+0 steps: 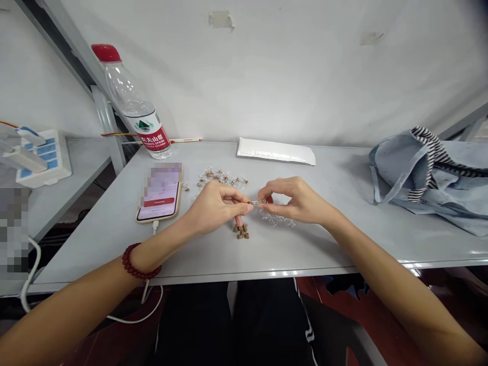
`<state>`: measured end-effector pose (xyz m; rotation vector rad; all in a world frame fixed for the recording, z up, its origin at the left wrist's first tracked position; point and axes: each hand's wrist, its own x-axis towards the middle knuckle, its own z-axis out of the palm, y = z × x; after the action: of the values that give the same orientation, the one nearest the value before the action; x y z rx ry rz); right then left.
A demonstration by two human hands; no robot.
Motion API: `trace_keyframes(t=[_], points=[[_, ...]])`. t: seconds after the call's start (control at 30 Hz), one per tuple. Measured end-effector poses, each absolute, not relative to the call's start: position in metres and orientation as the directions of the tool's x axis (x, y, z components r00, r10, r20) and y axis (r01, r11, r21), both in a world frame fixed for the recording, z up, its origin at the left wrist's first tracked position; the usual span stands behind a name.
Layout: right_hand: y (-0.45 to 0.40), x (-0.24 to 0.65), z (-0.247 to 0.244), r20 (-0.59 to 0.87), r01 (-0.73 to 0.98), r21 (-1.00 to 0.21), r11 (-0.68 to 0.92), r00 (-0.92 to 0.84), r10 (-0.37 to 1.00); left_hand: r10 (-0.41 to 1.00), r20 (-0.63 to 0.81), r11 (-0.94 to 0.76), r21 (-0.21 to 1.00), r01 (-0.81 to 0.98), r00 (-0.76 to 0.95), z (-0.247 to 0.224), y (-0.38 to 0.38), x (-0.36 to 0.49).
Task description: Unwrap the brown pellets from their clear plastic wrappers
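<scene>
My left hand (219, 206) pinches a small cork stopper at the mouth of a tiny clear glass bottle (256, 203). The bottle's other end is between the thumb and fingers of my right hand (292, 199). Just below my fingers lies a small pile of loose corks (241, 233). Several clear bottles (276, 219) without corks lie under and beside my right hand. Behind my left hand is a cluster of tiny bottles with brown corks (221, 177), partly covered by that hand.
A lit phone (160, 193) on a white charging cable (155, 227) lies to the left. Behind it stands a water bottle (137, 107). A white packet (276, 151) rests near the wall, and a light blue cloth bag (430, 178) sits at right. A power strip (48, 160) is far left.
</scene>
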<state>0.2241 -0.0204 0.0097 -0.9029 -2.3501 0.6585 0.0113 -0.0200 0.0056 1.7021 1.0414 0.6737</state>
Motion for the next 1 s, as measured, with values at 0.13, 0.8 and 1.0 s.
trace_keyframes(t=[0.13, 0.8, 1.0], points=[[-0.022, 0.226, 0.012, 0.282, 0.430, -0.645, 0.632, -0.634, 0.720, 0.850, -0.055, -0.113, 0.952, 0.283, 0.524, 0.006, -0.021, 0.011], [0.005, 0.276, 0.017, -0.162, 0.715, -0.589, 0.377, -0.561, 0.812, 0.679, -0.210, -0.361, 0.739, 0.569, 0.704, 0.004, -0.001, -0.008], [0.011, 0.277, 0.011, -0.204, 0.757, -0.564, 0.329, -0.514, 0.834, 0.649, -0.269, -0.375, 0.701, 0.607, 0.712, 0.008, -0.001, -0.009]])
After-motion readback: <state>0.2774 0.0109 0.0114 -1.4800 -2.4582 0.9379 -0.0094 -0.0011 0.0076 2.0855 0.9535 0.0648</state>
